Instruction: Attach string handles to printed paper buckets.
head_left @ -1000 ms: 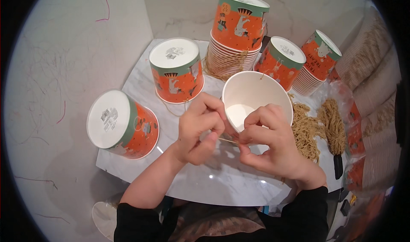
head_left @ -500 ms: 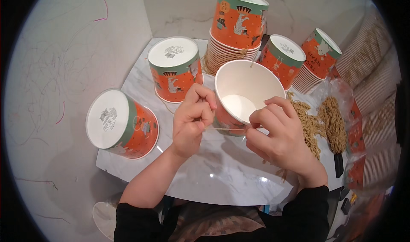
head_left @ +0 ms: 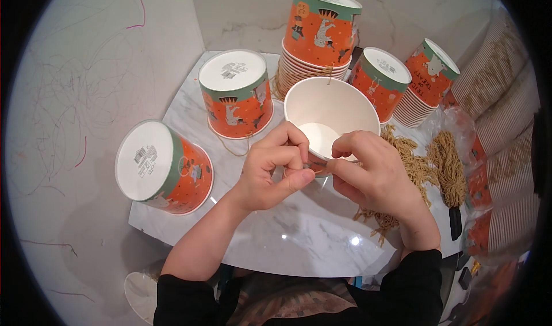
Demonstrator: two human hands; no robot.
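Note:
A paper bucket (head_left: 305,107), white inside, stands mouth up on the table in front of me, with a bit of tan string at its far rim. My left hand (head_left: 273,169) is closed at the bucket's near side, thumb and fingers pinched together. Opposite it, my right hand (head_left: 374,173) is closed too, its fingertips at the near rim. The thin string between the hands is mostly hidden by my fingers now. Beside the right hand lies a loose heap of tan strings (head_left: 405,153).
Upside-down orange and green buckets stand at left (head_left: 192,173) and behind (head_left: 236,110). Nested bucket stacks rise at the back (head_left: 322,30) and right (head_left: 428,79). A string bundle (head_left: 448,171) lies right, near wrapped stacks (head_left: 512,159). A wall (head_left: 103,125) borders the left.
My hands have come closer together, the left one moving right. The string stretched between them has nearly gone from sight. The bucket has shifted slightly left and away, and its far-rim string with it.

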